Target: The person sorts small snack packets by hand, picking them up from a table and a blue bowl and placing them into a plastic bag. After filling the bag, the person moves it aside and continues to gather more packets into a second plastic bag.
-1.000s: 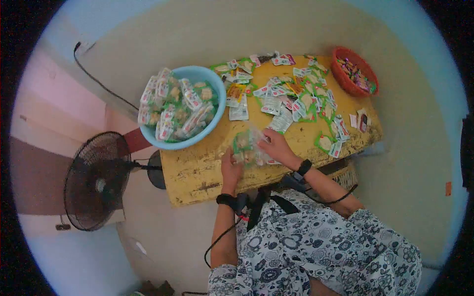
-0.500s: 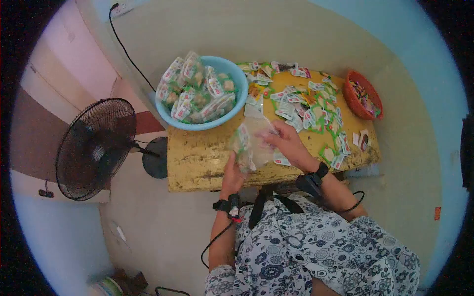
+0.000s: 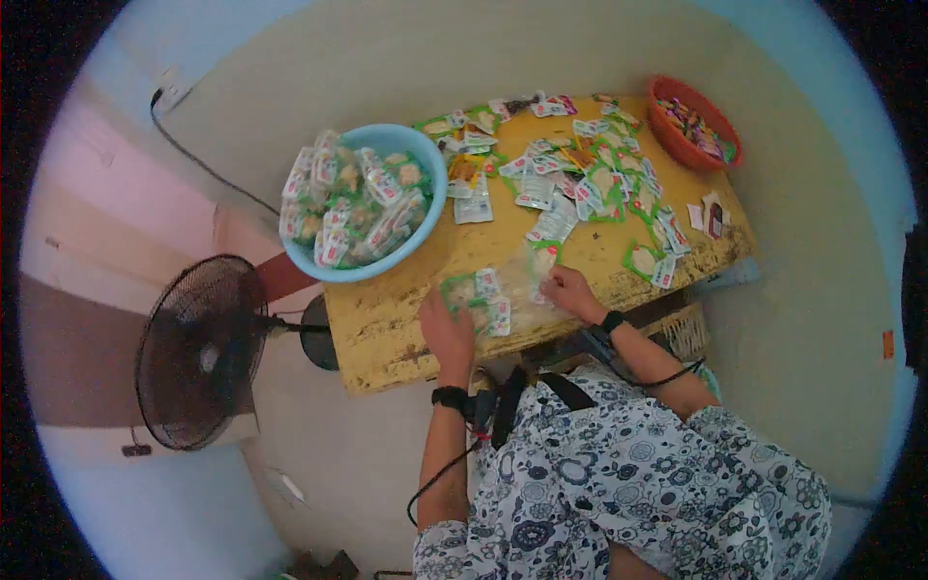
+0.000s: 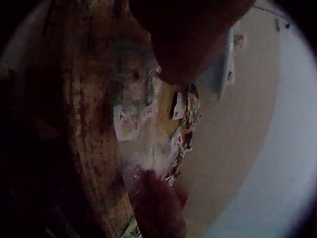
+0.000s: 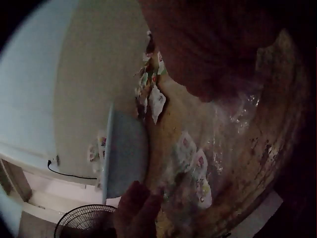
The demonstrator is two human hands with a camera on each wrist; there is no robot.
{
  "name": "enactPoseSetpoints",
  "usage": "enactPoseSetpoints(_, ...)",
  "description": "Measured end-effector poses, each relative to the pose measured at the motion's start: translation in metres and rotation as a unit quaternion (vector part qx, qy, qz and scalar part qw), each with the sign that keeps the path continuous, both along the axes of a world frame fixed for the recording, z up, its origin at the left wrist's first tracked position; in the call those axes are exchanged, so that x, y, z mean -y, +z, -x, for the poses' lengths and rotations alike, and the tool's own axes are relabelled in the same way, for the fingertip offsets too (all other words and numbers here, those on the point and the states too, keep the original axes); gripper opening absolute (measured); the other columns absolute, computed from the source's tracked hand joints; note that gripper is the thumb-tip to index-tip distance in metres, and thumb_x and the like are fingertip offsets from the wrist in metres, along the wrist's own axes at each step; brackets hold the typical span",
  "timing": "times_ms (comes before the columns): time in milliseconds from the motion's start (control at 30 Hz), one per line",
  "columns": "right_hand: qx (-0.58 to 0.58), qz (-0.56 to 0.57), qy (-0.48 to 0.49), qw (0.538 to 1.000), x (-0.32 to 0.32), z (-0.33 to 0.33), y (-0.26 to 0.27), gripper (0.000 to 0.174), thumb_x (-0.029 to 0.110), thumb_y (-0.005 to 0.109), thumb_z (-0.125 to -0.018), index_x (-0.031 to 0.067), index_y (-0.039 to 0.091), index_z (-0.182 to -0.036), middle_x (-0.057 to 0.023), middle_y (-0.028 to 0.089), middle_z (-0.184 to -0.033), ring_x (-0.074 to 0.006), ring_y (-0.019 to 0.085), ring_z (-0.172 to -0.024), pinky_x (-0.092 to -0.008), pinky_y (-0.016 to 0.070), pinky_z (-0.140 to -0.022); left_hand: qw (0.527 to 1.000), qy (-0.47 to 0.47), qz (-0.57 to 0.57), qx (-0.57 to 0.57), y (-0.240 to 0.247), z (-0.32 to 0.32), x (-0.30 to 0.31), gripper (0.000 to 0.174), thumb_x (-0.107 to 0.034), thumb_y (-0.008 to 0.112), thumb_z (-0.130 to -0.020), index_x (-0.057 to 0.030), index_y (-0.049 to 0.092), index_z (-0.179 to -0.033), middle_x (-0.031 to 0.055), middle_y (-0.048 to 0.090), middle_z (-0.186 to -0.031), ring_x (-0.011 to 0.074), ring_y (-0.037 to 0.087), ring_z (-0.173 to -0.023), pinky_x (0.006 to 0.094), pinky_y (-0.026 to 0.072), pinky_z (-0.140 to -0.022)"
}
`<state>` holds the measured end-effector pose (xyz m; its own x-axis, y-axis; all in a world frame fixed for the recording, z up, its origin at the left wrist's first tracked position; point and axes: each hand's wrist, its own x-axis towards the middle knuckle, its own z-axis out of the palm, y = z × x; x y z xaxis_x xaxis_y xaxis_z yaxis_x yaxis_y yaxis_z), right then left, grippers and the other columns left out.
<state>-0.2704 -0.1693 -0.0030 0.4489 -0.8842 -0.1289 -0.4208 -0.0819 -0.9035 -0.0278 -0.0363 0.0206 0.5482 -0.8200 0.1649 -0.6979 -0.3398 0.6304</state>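
Observation:
A clear plastic bag (image 3: 517, 287) with green-and-white packets (image 3: 480, 301) in its left part lies low over the yellow table's front. My left hand (image 3: 449, 333) holds the bag's left end, its fingers partly hidden by the packets. At the other end my right hand (image 3: 573, 293) pinches the clear plastic. In the right wrist view the packets (image 5: 199, 178) show through the film, below my right hand (image 5: 213, 49). The left wrist view is dark; my left hand (image 4: 193, 39) fills its top.
A blue basin (image 3: 437, 159) heaped with filled bags stands at the table's left. Loose packets (image 3: 601, 193) cover the back and middle of the yellow table (image 3: 387, 329). At the back right is a red basket (image 3: 665, 145) of small wrapped items. A black fan (image 3: 198, 353) stands left.
The bag, held up and bunched half a second ago, is now lower and stretched flatter. My right hand has moved down and away from my left. The head view has shifted.

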Motion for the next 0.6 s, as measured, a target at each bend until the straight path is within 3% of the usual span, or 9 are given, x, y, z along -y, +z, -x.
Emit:
enactPoseSetpoints(133, -0.039, -0.031, 0.002, 0.999, 0.008, 0.003, -0.036, 0.023, 0.025, 0.065, -0.082, 0.0043, 0.057, -0.08, -0.0086, 0.055, -0.072, -0.0227, 0.054, -0.066, -0.0377, 0.0452, -0.063, 0.975, -0.176, -0.041, 0.133, 0.026, 0.017, 0.011, 0.059, -0.027, 0.063, -0.089, -0.0036, 0.045, -0.14, 0.0206, 0.039, -0.148, 0.0357, 0.03, -0.141, 0.0512, 0.0227, -0.114)
enactPoseSetpoints(200, 0.0, 0.047, -0.01, 0.999, 0.003, 0.002, -0.033, 0.021, 0.025, 0.064, -0.083, 0.0044, 0.058, -0.08, -0.0103, 0.06, -0.074, -0.0238, 0.059, -0.068, -0.0385, 0.048, -0.064, 0.955, -0.217, -0.117, 0.163, 0.019, 0.027, 0.01, 0.056, -0.033, 0.058, -0.093, -0.0052, 0.046, -0.14, 0.0164, 0.036, -0.152, 0.0349, 0.026, -0.144, 0.0551, 0.0173, -0.115)
enactPoseSetpoints(300, 0.024, -0.055, -0.003, 0.998, 0.005, 0.001, 0.019, 0.022, 0.026, 0.065, -0.084, 0.0035, 0.061, -0.084, -0.0119, 0.065, -0.078, -0.0259, 0.064, -0.073, -0.0394, 0.0507, -0.067, 0.944, -0.227, -0.131, 0.2, 0.032, 0.029, 0.01, 0.056, -0.039, 0.054, -0.095, -0.006, 0.047, -0.14, 0.0122, 0.034, -0.154, 0.0338, 0.024, -0.145, 0.0575, 0.016, -0.115)
enactPoseSetpoints(400, -0.012, -0.085, -0.01, 0.996, 0.011, 0.006, 0.05, 0.016, 0.018, 0.066, -0.089, 0.0023, 0.063, -0.091, -0.0036, 0.063, -0.077, -0.01, 0.06, -0.072, -0.0294, 0.0506, -0.064, 0.935, -0.234, -0.139, 0.229, 0.047, 0.029, 0.01, 0.056, -0.038, 0.055, -0.095, -0.0068, 0.047, -0.14, 0.0129, 0.034, -0.154, 0.0342, 0.025, -0.144, 0.0573, 0.0174, -0.115)
enactPoseSetpoints(500, 0.041, -0.035, -0.011, 0.998, 0.015, 0.018, 0.052, 0.018, 0.02, 0.065, -0.091, 0.0018, 0.062, -0.091, -0.0036, 0.064, -0.08, -0.0099, 0.06, -0.073, -0.0283, 0.0508, -0.065, 0.944, -0.211, -0.156, 0.2, 0.058, 0.034, 0.01, 0.055, -0.035, 0.054, -0.095, -0.0064, 0.046, -0.141, 0.0151, 0.033, -0.154, 0.0356, 0.026, -0.144, 0.0577, 0.0185, -0.114)
enactPoseSetpoints(600, 0.075, -0.079, -0.032, 0.993, 0.015, 0.038, 0.063, 0.019, 0.02, 0.065, -0.092, 0.0017, 0.061, -0.092, -0.0032, 0.064, -0.081, -0.0108, 0.062, -0.075, -0.0281, 0.0517, -0.067, 0.951, -0.193, -0.124, 0.208, 0.063, 0.036, 0.018, 0.053, -0.034, 0.052, -0.096, -0.0063, 0.045, -0.141, 0.0165, 0.033, -0.153, 0.0364, 0.026, -0.143, 0.058, 0.0182, -0.114)
